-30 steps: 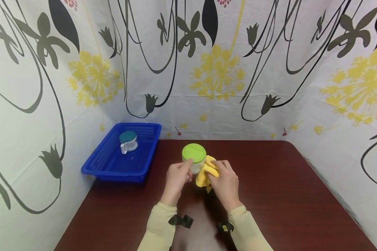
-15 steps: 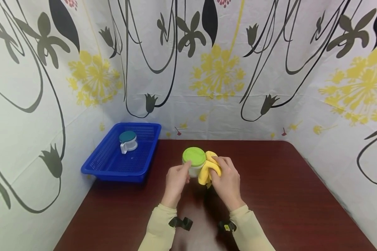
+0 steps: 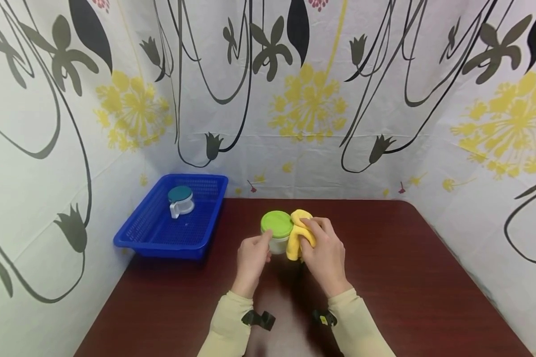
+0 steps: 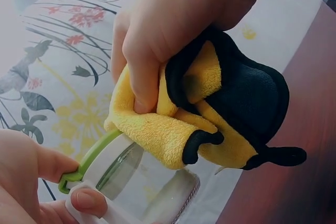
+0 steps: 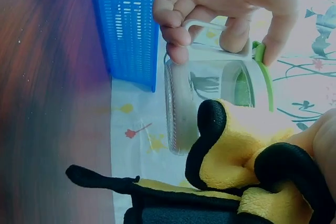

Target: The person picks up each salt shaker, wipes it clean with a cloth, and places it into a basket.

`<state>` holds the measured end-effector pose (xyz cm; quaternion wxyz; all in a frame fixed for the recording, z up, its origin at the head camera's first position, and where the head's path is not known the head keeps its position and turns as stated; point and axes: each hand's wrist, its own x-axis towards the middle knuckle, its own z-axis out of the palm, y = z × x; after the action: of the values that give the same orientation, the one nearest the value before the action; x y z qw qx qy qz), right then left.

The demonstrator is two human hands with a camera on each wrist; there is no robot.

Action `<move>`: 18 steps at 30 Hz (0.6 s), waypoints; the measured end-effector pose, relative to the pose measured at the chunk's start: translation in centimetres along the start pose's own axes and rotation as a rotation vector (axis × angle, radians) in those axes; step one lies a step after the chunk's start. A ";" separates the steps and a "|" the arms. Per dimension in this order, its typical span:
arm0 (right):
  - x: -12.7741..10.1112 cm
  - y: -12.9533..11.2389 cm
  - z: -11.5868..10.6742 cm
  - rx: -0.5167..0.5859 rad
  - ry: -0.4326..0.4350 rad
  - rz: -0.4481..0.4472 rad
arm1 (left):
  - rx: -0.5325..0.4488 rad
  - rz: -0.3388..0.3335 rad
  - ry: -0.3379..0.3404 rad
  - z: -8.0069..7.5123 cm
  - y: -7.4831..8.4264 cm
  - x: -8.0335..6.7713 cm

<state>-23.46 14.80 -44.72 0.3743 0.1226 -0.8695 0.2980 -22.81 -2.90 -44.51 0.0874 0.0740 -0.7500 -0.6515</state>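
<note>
A clear jar with a green flip lid and a white handle is held up over the table. My left hand grips it by the handle, its thumb at the lid's edge. Whitish contents show at the jar's bottom. My right hand pinches a folded yellow cloth with black edging and a dark backing. The cloth lies against the jar's right side, close under the lid, and hides part of the wall in the left wrist view.
A blue perforated basket stands at the back left of the dark red table. Inside it sits a similar jar with a teal lid and white handle. Flower-printed curtains enclose the back and sides.
The jar has come slightly down toward me, and its lid is lower in view. My right hand and the cloth have moved up and right along the jar's side.
</note>
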 end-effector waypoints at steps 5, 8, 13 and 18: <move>0.0 0.0 0.0 -0.023 -0.011 -0.009 | -0.011 0.024 0.006 -0.2 0.3 -0.2; -0.2 0.3 0.2 -0.047 -0.041 0.012 | -0.011 0.028 0.004 -0.3 0.5 -0.4; -0.9 0.9 0.9 -0.065 -0.129 0.073 | 0.005 0.046 -0.004 -0.5 0.8 -0.6; -1.2 1.5 1.4 -0.040 -0.167 0.105 | 0.013 0.064 0.005 -0.7 1.1 -0.6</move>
<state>-24.12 15.15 -46.96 0.2869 0.0937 -0.9087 0.2885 -22.03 -3.25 -43.38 0.1097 0.0520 -0.7559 -0.6434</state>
